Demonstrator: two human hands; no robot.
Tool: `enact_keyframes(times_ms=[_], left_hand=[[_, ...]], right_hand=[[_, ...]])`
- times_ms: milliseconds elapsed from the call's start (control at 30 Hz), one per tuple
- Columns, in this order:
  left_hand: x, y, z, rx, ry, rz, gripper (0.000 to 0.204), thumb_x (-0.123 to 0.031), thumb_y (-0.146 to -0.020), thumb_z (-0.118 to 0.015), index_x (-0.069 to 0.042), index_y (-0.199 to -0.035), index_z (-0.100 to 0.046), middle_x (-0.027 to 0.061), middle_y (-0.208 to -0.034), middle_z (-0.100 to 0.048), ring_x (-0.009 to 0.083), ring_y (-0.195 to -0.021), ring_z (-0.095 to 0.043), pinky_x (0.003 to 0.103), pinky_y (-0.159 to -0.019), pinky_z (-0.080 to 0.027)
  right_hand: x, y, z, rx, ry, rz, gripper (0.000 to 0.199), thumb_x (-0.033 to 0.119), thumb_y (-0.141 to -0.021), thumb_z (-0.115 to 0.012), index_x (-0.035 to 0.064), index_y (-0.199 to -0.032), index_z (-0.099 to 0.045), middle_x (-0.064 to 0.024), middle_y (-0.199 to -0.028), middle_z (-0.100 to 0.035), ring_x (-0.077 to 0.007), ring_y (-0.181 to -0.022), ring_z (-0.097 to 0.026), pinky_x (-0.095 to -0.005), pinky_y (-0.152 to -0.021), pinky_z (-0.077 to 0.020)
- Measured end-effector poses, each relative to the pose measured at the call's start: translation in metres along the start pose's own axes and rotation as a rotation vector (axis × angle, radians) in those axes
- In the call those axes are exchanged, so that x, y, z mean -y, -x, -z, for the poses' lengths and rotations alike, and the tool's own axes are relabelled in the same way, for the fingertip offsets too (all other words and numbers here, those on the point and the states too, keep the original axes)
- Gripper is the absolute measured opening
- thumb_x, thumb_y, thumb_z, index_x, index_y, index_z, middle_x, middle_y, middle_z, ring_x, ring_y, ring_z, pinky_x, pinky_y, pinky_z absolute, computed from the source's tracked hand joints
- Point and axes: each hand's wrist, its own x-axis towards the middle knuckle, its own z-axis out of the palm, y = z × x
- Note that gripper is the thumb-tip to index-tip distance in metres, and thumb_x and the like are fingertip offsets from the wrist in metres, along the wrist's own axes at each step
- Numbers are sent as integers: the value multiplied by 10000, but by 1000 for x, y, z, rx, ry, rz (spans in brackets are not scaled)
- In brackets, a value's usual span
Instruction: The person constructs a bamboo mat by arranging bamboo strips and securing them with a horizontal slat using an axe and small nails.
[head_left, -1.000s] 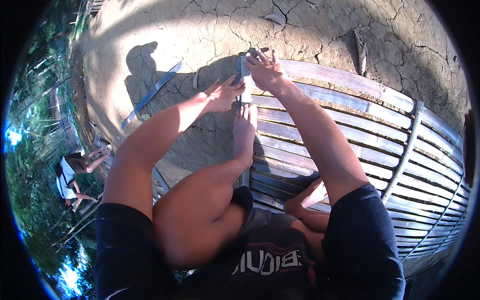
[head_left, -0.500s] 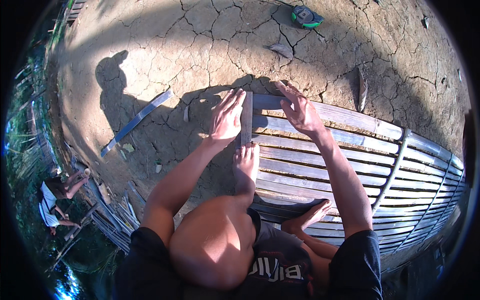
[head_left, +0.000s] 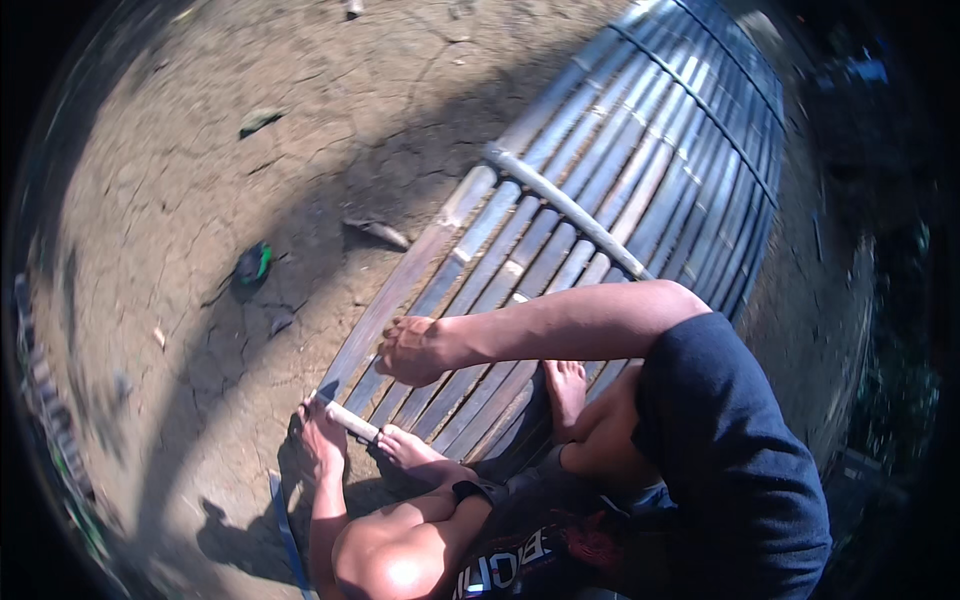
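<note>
A panel of long bamboo slats (head_left: 600,140) lies on the ground, running from my feet to the far right. At its near end lies a short pale crosspiece (head_left: 352,420). My left hand (head_left: 322,440) closes at the outer end of that crosspiece, by the panel's corner, with its fingers bent around the end. Over the outermost slats, my right hand (head_left: 414,352) is curled with its knuckles up; whatever its fingers may hold is hidden. My left foot (head_left: 410,450) presses by the crosspiece's inner end, and my right foot (head_left: 566,395) rests on the slats.
A green and black tape measure (head_left: 253,264) lies on the cracked earth left of the panel. Dry leaves (head_left: 376,233) are scattered nearby. A flat strip (head_left: 287,535) lies beside my left forearm. A thicker bamboo crossbar (head_left: 570,212) spans the slats farther along.
My view has swung right along the panel. My right hand, earlier spread over the end slats, is now curled. My left hand has gone from lying flat along the crosspiece to gripping its end.
</note>
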Motion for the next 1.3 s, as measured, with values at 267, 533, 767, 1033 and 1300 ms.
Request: enact_keyframes(times_ms=[267, 533, 767, 1033, 1300], left_hand=[[-1, -36, 46, 65, -289, -185, 437, -122, -952, -507, 65, -1347, -532, 276, -1380, -528, 406, -1271, -498, 439, -1095, -381], [-25, -62, 96, 340, -120, -37, 434, -132, -985, -514, 70, -1368, -516, 240, -1386, -547, 340, -1277, -524, 404, -1099, -388], [-73, -74, 153, 381, -218, -181, 448, -221, -1004, -538, 66, -1348, -541, 218, -1349, -591, 272, -1250, -574, 366, -1086, -417], [-39, -11, 196, 209, -243, -66, 460, -334, -967, -579, -51, -1328, -597, 176, -1319, -621, 308, -1239, -586, 374, -1055, -439], [177, 122, 121, 119, 150, 264, 356, -169, -951, -605, 2, -1262, -639, 195, -1253, -660, 259, -1184, -630, 359, -1018, -480]], right_hand=[[-25, 248, -17, -1322, -820, -557, 382, 293, -950, -575, 47, -1240, -610, -185, -1145, -667, -334, -1076, -634, -439, -959, -495], [250, 346, -370, -1581, -1080, -2001, 297, 227, -909, -604, 13, -1109, -654, -168, -1028, -673, -314, -1004, -636, -412, -904, -489], [412, 464, -538, -782, -619, -3982, 1233, 850, -534, -736, 133, -1477, -393, -181, -1549, -313, -369, -1413, -323, -530, -1137, -314], [172, 466, -333, -1338, -911, -1848, 726, 575, -604, -696, 102, -1126, -520, -168, -1168, -439, -352, -1070, -452, -463, -911, -389], [191, 289, -10, -491, -504, -912, 250, 300, -674, -657, 71, -774, -646, -156, -787, -564, -335, -728, -580, -396, -684, -463]])
